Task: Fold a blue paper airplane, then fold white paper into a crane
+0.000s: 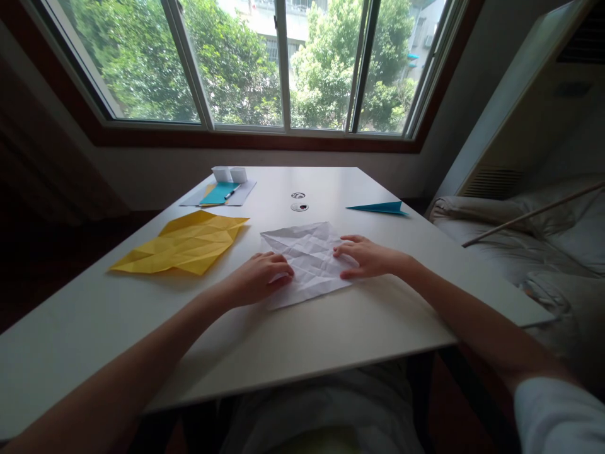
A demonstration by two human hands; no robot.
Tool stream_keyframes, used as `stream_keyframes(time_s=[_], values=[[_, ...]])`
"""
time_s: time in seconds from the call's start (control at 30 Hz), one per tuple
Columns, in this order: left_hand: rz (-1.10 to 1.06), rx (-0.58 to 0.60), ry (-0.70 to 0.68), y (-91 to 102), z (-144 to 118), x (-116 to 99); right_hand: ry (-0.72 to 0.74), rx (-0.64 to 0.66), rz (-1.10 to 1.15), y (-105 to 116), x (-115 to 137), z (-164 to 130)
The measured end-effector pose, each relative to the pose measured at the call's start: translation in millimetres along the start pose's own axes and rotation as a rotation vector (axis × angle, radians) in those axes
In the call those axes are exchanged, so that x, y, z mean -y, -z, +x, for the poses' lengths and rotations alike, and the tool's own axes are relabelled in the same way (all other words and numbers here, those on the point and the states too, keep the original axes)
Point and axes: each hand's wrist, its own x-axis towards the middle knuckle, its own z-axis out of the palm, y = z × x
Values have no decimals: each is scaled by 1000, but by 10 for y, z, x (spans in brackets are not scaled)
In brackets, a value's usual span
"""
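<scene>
Pressed flat under both palms, one creased white square paper sheet (pixel 309 261) is pinned to the white tabletop (pixel 331 328) near its front edge. Left hand (pixel 258 277) weighs down the sheet's left edge, right hand (pixel 366 257) its right edge; fingers are spread, nothing is pinched. Judged purpose: the folds are kept from springing up. Counted elsewhere: one crumpled yellow folded sheet (pixel 182 243) to the left, one teal paper dart (pixel 380 207), two small white boxes (pixel 229 174), one teal card with pen (pixel 220 193).

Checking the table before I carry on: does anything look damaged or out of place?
Nothing damaged. The white paper under both hands is heavily creased and lies askew to the table edge, and the yellow paper beside it is creased too.
</scene>
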Motion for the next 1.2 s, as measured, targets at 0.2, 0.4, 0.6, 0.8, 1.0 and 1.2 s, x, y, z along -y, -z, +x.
stream_keyframes(time_s=[0.2,0.4,0.6,0.8,1.0,1.2], values=[[11,25,88,-43,-14,175,76,-7,101,38,155,48],[71,31,198,-78,-59,327,-248,-189,-38,-71,-284,45],[109,4,475,-76,-62,367,-267,-104,89,-105,-344,58],[-89,-87,586,-91,-39,510,-353,-83,284,-89,-162,80],[-414,-81,641,-11,-45,591,-425,-91,318,-62,-269,85],[-431,-16,655,50,-48,599,-339,-53,285,-12,-438,41]])
